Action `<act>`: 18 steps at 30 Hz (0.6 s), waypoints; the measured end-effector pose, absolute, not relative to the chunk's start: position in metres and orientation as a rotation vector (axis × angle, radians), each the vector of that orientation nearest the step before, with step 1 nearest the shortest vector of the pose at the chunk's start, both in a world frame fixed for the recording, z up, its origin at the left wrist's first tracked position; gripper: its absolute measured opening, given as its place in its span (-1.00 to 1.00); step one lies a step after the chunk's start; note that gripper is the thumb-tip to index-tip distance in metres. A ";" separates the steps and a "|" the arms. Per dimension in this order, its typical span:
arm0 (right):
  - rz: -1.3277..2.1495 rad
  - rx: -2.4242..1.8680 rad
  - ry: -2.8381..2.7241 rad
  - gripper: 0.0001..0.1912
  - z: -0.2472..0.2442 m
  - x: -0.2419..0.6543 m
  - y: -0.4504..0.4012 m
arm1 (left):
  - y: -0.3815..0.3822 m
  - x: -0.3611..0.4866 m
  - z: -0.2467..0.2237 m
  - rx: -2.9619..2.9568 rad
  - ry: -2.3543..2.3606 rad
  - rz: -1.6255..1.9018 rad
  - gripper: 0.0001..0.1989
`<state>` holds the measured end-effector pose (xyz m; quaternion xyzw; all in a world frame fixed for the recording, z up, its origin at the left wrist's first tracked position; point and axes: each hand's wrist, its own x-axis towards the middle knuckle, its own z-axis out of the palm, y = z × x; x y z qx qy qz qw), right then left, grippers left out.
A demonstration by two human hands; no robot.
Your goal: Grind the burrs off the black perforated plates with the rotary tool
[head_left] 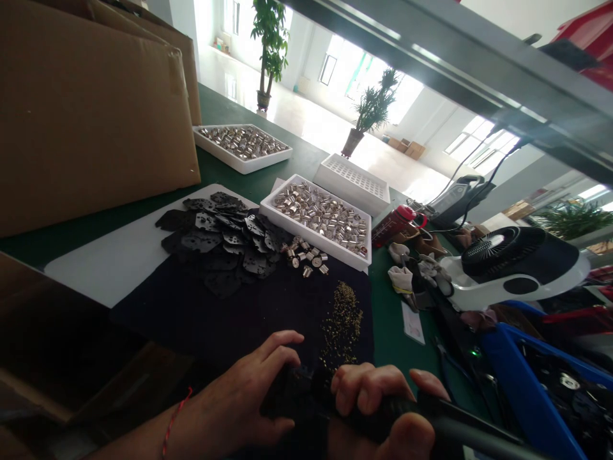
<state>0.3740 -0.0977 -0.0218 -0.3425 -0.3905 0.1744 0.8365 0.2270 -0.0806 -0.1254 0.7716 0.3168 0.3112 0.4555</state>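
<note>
Both hands curl closed around a black handled tool point(405, 407), left hand point(230, 402) and right hand point(368, 390) gripping it. Just ahead, tiny brass-coloured parts point(341, 326) lie on a dark mat point(215, 326) beside black plates point(215, 233).

We are wearing just one visible item: a thin red twisted cord point(172, 421) looped around our left wrist point(191, 409), sitting like a string bracelet. Our left forearm point(138, 442) is showing bare down to the lower edge of the view, and our left hand point(239, 402) and right hand point(368, 390) are showing bare too, their fingers point(282, 342) ending in short nails.
</note>
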 end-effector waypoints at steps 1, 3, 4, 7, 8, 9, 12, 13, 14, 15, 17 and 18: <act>0.370 -0.714 -0.821 -0.74 -0.021 0.374 -0.097 | -0.080 0.227 -0.125 1.906 0.769 0.767 -0.20; 0.378 -0.701 -0.794 -0.74 -0.018 0.373 -0.097 | -0.079 0.225 -0.122 1.919 0.755 0.746 -0.08; 0.386 -0.701 -0.779 -0.74 -0.017 0.372 -0.096 | -0.079 0.224 -0.121 1.927 0.755 0.731 -0.03; 0.399 -0.718 -0.728 -0.75 -0.016 0.367 -0.095 | -0.079 0.222 -0.118 1.938 0.775 0.686 0.03; 0.394 -0.722 -0.715 -0.75 -0.016 0.366 -0.094 | -0.080 0.222 -0.117 1.939 0.778 0.679 0.03; 0.390 -0.725 -0.707 -0.75 -0.017 0.365 -0.093 | -0.080 0.222 -0.116 1.939 0.780 0.677 0.03; 0.398 -0.734 -0.711 -0.76 -0.018 0.364 -0.092 | -0.079 0.223 -0.113 1.936 0.785 0.679 0.01; 0.401 -0.736 -0.716 -0.76 -0.018 0.364 -0.092 | -0.079 0.223 -0.112 1.936 0.784 0.685 0.00; 0.401 -0.737 -0.723 -0.76 -0.019 0.365 -0.092 | -0.078 0.224 -0.112 1.936 0.780 0.691 0.00; 0.398 -0.741 -0.730 -0.75 -0.019 0.365 -0.093 | -0.078 0.224 -0.112 1.935 0.775 0.696 -0.01; 0.406 -0.745 -0.758 -0.74 -0.019 0.367 -0.094 | -0.078 0.225 -0.114 1.931 0.771 0.704 -0.02; 0.419 -0.749 -0.773 -0.73 -0.020 0.367 -0.094 | -0.078 0.225 -0.115 1.929 0.771 0.705 -0.02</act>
